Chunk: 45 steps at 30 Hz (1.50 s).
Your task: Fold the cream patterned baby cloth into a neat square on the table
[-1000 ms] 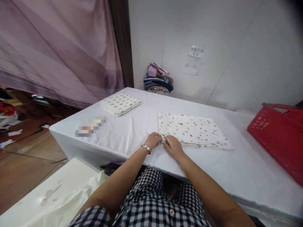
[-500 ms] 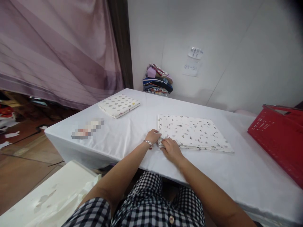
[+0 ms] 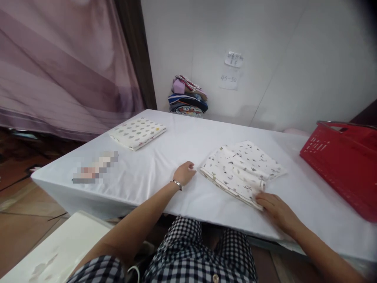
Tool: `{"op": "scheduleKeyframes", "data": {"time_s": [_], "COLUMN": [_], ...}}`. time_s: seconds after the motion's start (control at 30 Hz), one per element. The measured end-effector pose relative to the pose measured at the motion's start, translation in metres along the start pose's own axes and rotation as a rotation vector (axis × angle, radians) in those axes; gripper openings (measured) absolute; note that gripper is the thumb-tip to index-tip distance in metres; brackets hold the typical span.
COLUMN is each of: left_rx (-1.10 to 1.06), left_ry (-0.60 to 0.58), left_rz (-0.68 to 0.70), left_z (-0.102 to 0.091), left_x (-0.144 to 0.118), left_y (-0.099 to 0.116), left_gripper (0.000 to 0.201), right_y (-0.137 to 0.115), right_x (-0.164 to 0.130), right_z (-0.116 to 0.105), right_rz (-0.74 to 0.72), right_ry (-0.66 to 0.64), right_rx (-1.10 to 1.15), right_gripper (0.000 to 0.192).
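Observation:
A white printed cloth (image 3: 241,169) lies on the white table (image 3: 176,145), folded over on itself into a narrower shape. My right hand (image 3: 275,208) pinches its near right corner at the table's front edge. My left hand (image 3: 184,172), with a bracelet on the wrist, rests flat on the tablecloth just left of the cloth, fingers loosely spread and holding nothing.
A second folded printed cloth (image 3: 137,133) lies at the table's far left. A blurred small object (image 3: 94,168) sits near the left front corner. A red basket (image 3: 344,161) stands at the right. Stacked fabrics (image 3: 187,96) sit against the back wall. A purple curtain (image 3: 64,63) hangs at left.
My right hand has swept the cloth's left corner across to the right, folding the cloth over. My left hand let go of the corner and stays on the table.

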<state>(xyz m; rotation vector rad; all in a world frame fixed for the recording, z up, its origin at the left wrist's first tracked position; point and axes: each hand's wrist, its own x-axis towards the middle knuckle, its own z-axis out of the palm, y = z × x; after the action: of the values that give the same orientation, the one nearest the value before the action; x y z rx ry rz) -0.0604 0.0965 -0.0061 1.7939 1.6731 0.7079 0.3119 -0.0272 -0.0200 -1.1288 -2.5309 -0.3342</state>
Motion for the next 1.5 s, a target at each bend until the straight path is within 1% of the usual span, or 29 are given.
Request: {"op": "scheduleKeyframes", "data": {"time_s": [0.03, 0.07, 0.13, 0.17, 0.23, 0.3, 0.37, 0.47, 0.6, 0.7, 0.77, 0.9, 0.97, 1.07, 1.13, 1.2, 1.33, 1.4, 1.5], "left_rx": [0.045, 0.076, 0.099, 0.086, 0.021, -0.06, -0.128, -0.147, -0.069, -0.035, -0.001, 0.058, 0.058, 0.063, 0.083, 0.099, 0.138, 0.173, 0.249], "left_ry": [0.011, -0.007, -0.063, -0.082, -0.096, -0.088, -0.085, -0.111, -0.159, -0.195, -0.196, -0.164, -0.108, -0.026, -0.034, -0.063, -0.094, -0.046, 0.069], "left_rz": [0.046, 0.097, 0.17, 0.177, 0.125, 0.075, 0.072, 0.127, 0.233, 0.258, 0.267, 0.312, 0.369, 0.442, 0.465, 0.454, 0.403, 0.432, 0.54], "left_z": [-0.001, -0.001, 0.0, 0.001, 0.002, 0.003, 0.003, 0.005, 0.006, 0.005, 0.004, 0.002, 0.0, -0.005, -0.009, -0.011, -0.014, -0.016, -0.018], "left_x": [0.004, 0.007, 0.01, 0.01, 0.011, 0.014, 0.019, 0.028, 0.038, 0.044, 0.049, 0.05, 0.045, 0.03, 0.019, 0.013, 0.014, 0.018, 0.021], "left_y": [0.001, 0.003, 0.007, 0.008, 0.009, 0.007, 0.002, -0.006, -0.012, -0.011, -0.008, -0.003, -0.005, -0.012, -0.018, -0.021, -0.02, -0.016, -0.011], "left_gripper": [0.036, 0.044, 0.051, 0.051, 0.046, 0.038, 0.033, 0.032, 0.035, 0.033, 0.029, 0.026, 0.025, 0.025, 0.024, 0.023, 0.021, 0.021, 0.024], "right_y": [-0.006, -0.014, -0.03, -0.037, -0.045, -0.046, -0.046, -0.046, -0.052, -0.055, -0.056, -0.056, -0.056, -0.056, -0.056, -0.056, -0.056, -0.056, -0.056], "right_x": [-0.005, -0.008, -0.008, -0.006, -0.003, -0.002, -0.002, -0.005, -0.01, -0.01, -0.007, -0.005, -0.007, -0.012, -0.013, -0.014, -0.014, -0.014, -0.014], "right_z": [0.002, 0.005, 0.012, 0.016, 0.02, 0.019, 0.016, 0.011, 0.011, 0.016, 0.019, 0.023, 0.024, 0.026, 0.026, 0.027, 0.029, 0.03, 0.03], "right_rz": [0.008, 0.018, 0.058, 0.085, 0.125, 0.132, 0.129, 0.138, 0.167, 0.192, 0.209, 0.233, 0.244, 0.258, 0.262, 0.264, 0.262, 0.259, 0.263], "right_ry": [0.032, 0.053, 0.05, 0.04, 0.038, 0.052, 0.054, 0.028, -0.005, 0.014, 0.043, 0.09, 0.092, 0.075, 0.078, 0.086, 0.09, 0.095, 0.104], "right_rx": [-0.009, -0.006, 0.019, 0.034, 0.06, 0.081, 0.101, 0.121, 0.105, 0.089, 0.079, 0.078, 0.083, 0.096, 0.103, 0.105, 0.103, 0.1, 0.101], "right_gripper": [0.029, 0.029, 0.032, 0.033, 0.037, 0.039, 0.04, 0.041, 0.046, 0.045, 0.042, 0.041, 0.042, 0.042, 0.041, 0.04, 0.04, 0.04, 0.039]}}
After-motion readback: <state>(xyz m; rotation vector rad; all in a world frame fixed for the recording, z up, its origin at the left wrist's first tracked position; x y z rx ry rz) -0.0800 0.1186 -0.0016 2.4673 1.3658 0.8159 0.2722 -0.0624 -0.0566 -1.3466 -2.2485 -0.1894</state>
